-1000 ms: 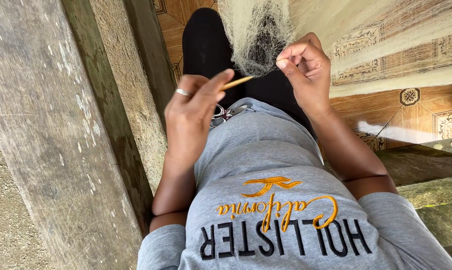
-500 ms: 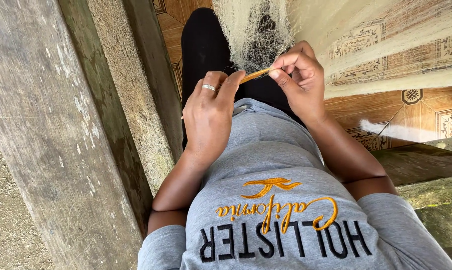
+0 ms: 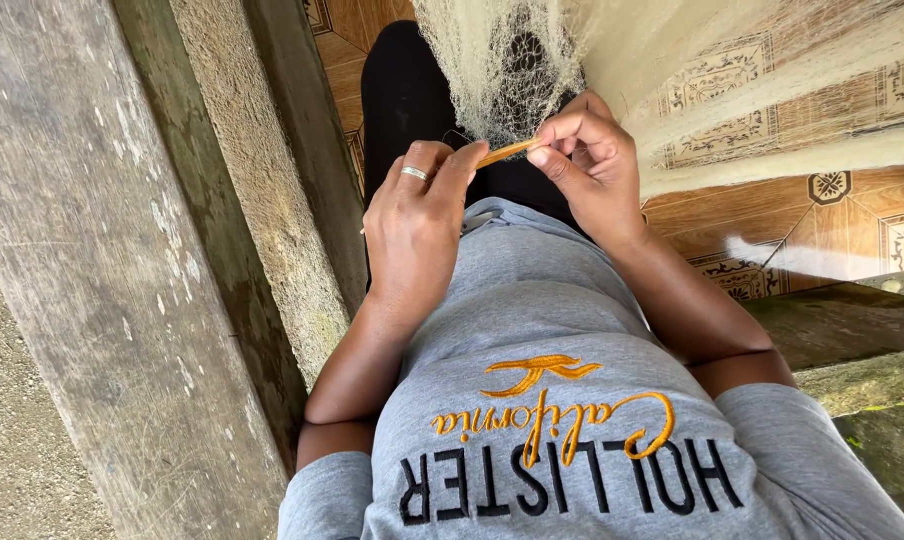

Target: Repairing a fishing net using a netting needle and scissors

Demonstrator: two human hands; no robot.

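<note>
My left hand [image 3: 419,225], with a ring on one finger, pinches the near end of a thin yellow netting needle [image 3: 507,151]. The far end of that needle is gripped by the fingertips of my right hand [image 3: 589,160]. Both hands sit close together over my lap, just below a pale fine-meshed fishing net [image 3: 507,60] that hangs down onto my black trousers [image 3: 404,90]. The needle's tip is at the net's lower edge. I wear a grey shirt [image 3: 552,330] with lettering.
A weathered wooden beam [image 3: 122,280] and a rough concrete edge [image 3: 242,180] run along the left. Patterned brown floor tiles [image 3: 832,200] lie to the right, and more net is draped over them at the top right. A mossy ledge [image 3: 862,370] is at the lower right.
My hands have come together: the left hand rose and moved right, the right hand came down to the needle, and both now hold it at the net's edge.
</note>
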